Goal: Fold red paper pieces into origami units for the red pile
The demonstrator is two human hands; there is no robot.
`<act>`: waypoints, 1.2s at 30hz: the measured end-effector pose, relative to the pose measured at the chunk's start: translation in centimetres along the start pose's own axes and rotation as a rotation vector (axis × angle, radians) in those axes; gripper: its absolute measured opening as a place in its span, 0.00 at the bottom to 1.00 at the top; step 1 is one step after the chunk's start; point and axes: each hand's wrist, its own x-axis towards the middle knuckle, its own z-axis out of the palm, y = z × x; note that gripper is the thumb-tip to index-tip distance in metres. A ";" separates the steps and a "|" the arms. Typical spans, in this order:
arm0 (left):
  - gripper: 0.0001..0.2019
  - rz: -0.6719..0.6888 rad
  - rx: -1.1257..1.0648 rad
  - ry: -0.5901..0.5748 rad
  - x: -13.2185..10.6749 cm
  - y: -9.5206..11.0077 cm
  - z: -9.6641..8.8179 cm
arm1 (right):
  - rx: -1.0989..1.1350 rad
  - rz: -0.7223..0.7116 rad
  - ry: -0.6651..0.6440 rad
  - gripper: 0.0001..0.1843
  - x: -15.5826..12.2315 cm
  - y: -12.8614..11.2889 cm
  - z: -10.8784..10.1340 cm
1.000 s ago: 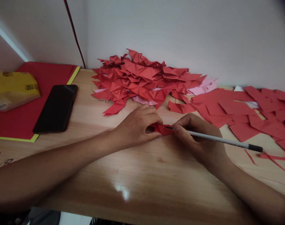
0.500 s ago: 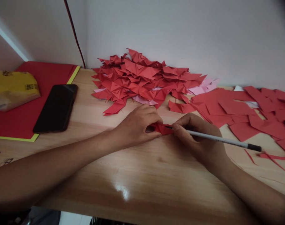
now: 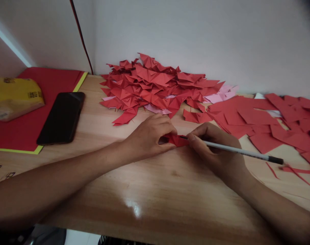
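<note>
Between the two hands, on the wooden table (image 3: 150,190), lies a small folded red paper piece (image 3: 179,140). My left hand (image 3: 153,134) is closed on its left end, thumb in front and fingers behind, hiding that part. A light grey pen (image 3: 234,148) with a black end cap is gripped in my right hand (image 3: 216,146). Its dark tip touches or nearly touches the right side of the folded paper. Behind the hands, a heap of folded red paper pieces (image 3: 155,76) with a few pink ones leans against the wall.
Flat red paper sheets (image 3: 259,117) spread to the right, with thin red strips (image 3: 303,170) in front. On the left, a black phone (image 3: 62,117) rests partly on a large red sheet (image 3: 12,136) with yellow edging, beside a yellow packet (image 3: 16,98). A dark cable (image 3: 81,37) runs down the wall.
Hardly anything differs. The pen's capped end has shifted very slightly; both hands and the folded paper stay in place.
</note>
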 end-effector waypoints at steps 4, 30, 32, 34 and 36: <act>0.07 0.000 -0.005 -0.004 0.0 0.0 -0.1 | -0.005 -0.002 -0.002 0.09 0.1 0.0 0.0; 0.07 -0.006 0.004 -0.014 0.0 0.0 -0.1 | -0.004 0.009 -0.017 0.09 0.0 -0.2 -0.1; 0.07 -0.005 0.005 -0.012 0.0 0.0 -0.1 | -0.003 0.014 -0.019 0.09 0.0 -0.3 -0.1; 0.07 -0.002 0.007 -0.010 0.0 -0.1 -0.1 | -0.002 0.016 -0.017 0.08 0.0 -0.3 -0.1; 0.07 -0.003 0.007 -0.005 0.0 -0.1 0.0 | 0.000 0.011 -0.010 0.08 0.0 -0.2 -0.1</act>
